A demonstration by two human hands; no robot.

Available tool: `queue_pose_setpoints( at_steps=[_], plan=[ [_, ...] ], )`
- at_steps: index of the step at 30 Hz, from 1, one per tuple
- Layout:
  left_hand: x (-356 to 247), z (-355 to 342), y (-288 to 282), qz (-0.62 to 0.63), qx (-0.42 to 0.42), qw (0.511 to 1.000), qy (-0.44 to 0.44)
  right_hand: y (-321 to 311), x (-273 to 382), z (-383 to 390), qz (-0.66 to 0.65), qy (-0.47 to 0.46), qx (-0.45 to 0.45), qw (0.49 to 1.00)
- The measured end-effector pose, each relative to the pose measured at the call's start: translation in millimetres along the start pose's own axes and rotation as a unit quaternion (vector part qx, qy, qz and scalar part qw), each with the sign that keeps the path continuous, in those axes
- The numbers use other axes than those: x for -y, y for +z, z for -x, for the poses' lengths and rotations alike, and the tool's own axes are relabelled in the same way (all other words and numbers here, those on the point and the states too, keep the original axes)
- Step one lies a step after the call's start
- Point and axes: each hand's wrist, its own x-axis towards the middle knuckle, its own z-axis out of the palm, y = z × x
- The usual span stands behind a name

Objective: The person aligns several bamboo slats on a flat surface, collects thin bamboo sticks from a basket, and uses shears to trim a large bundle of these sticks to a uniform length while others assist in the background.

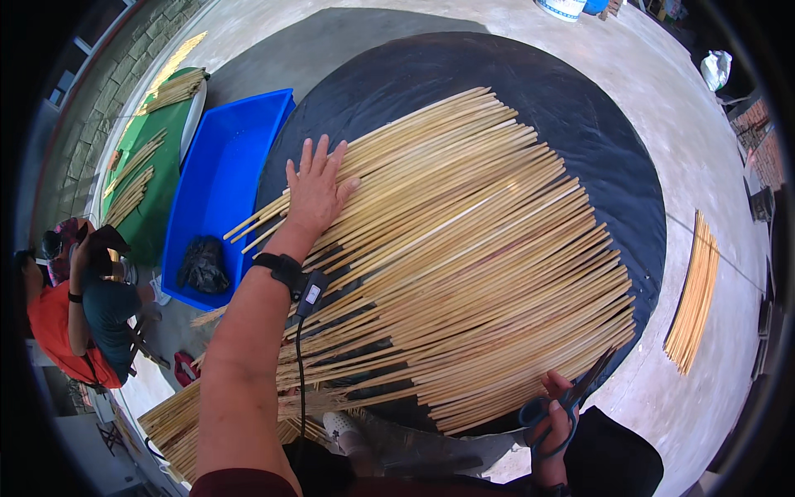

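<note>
Many straw-coloured reed stalks (pixel 480 248) lie side by side in a slanting layer over a round table with a black cover (pixel 613 149). My left hand (pixel 317 189) rests on the stalks at the layer's far left, palm down with the fingers spread. A dark band with a small box and a cable (pixel 294 277) is strapped round my left wrist. At the near right edge of the layer, my right hand (pixel 556 422) is closed round the handles of a pair of scissors (pixel 590 383). The scissor blades point up and away, over the stalk ends.
A blue tub (pixel 217 157) with a black plastic bag (pixel 203 265) stands left of the table. Beyond it, a green surface (pixel 161 178) holds stalk bundles. A person in orange (pixel 66 331) sits at the left. More stalks lie at lower left (pixel 178 422) and right (pixel 694 294).
</note>
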Motion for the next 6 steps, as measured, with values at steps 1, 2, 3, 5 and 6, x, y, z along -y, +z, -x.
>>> queue_pose_setpoints(
  at_steps=[1,2,3,5,6],
  plan=[
    [-11,10,1,0.004,0.073,0.997,0.004,0,-1,4,-0.008,-0.010,0.014,1.000],
    [-17,21,3,0.010,0.147,0.989,0.009,-1,-4,8,-0.015,-0.020,0.027,0.999],
    [-17,31,4,0.012,0.156,0.988,0.006,-10,-12,9,-0.024,-0.014,0.043,0.999],
    [-14,45,8,0.015,0.072,0.997,0.015,-10,-15,16,-0.029,-0.014,0.076,0.997],
    [-14,47,8,0.034,0.108,0.994,-0.001,-11,-14,18,-0.016,-0.010,0.096,0.995]
  ],
)
